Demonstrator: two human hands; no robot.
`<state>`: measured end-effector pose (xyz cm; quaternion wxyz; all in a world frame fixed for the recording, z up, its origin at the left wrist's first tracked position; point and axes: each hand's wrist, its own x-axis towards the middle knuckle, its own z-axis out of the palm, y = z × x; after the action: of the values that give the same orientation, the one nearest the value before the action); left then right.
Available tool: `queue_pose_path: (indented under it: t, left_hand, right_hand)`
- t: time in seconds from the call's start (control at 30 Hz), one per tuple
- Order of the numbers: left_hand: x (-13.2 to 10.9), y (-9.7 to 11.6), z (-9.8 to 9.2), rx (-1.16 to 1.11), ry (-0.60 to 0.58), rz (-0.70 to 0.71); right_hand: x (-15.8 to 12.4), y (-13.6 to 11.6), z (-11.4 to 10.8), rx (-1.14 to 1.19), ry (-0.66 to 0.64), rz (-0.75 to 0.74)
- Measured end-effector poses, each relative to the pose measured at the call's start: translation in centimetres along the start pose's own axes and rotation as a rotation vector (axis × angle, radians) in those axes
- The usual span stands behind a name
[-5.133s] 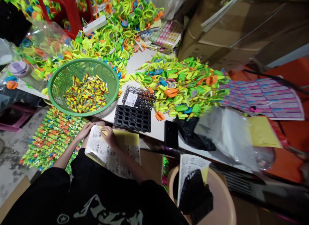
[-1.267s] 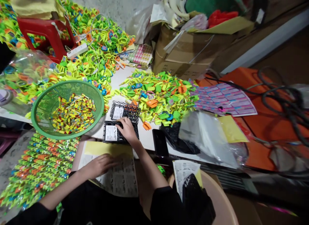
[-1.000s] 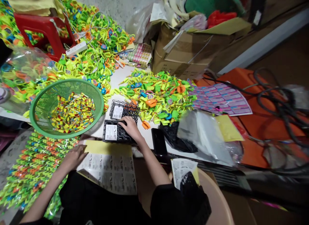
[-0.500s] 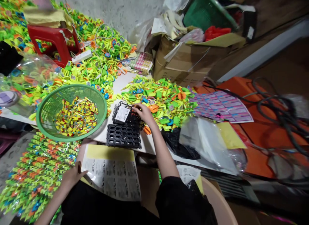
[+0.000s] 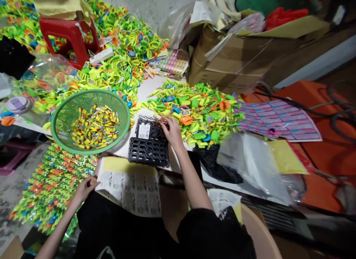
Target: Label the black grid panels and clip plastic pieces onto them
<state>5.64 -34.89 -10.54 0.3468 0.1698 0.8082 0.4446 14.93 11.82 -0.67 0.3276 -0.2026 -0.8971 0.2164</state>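
My right hand (image 5: 174, 133) curls its fingers over the right end of a black plastic lattice tray (image 5: 144, 120), which bears a white printed label (image 5: 144, 131). Some dark and orange bits show under the fingers. Just in front lies a second black tray (image 5: 148, 152) with rows of slots. Across my lap rests a sheet of printed labels (image 5: 129, 188) with a yellow strip along its top. My left hand (image 5: 85, 188) is closed, thumb and fingers pinched at the sheet's left edge.
A green basket (image 5: 90, 149) of small yellow-red pieces stands left of the trays. Heaps of bright plastic pieces (image 5: 191, 107) lie behind and right. Clear bags (image 5: 250, 158), a pink-purple sheet (image 5: 278, 120), a cardboard box (image 5: 230, 62) and a red stool (image 5: 69, 32) surround the table.
The labelled tray, tilted before, now lies flatter, and my right hand reaches further over its right end. My left fingers have drawn together at the sheet's edge. The view has shifted slightly.
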Motion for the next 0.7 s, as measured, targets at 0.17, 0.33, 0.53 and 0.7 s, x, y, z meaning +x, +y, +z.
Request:
queue_pose_path:
  t: [0.17,0.33,0.53,0.7]
  left_hand:
    - [0.4,0.0,-1.7,0.251,0.001,-0.085]
    - [0.8,3.9,-1.4,0.749,-0.078,-0.182]
    - [1.2,8.2,0.7,1.085,-0.094,-0.222]
    - [0.1,8.5,1.3,1.102,0.043,-0.102]
  right_hand:
    - [-13.9,-5.4,-3.1,0.079,0.223,0.105]
    - [-24.4,-6.9,-0.5,0.012,-0.205,0.373]
    - [-26.0,-7.4,2.9,-0.047,-0.465,0.494]
    - [-25.3,-8.9,2.9,-0.101,-0.421,0.455]
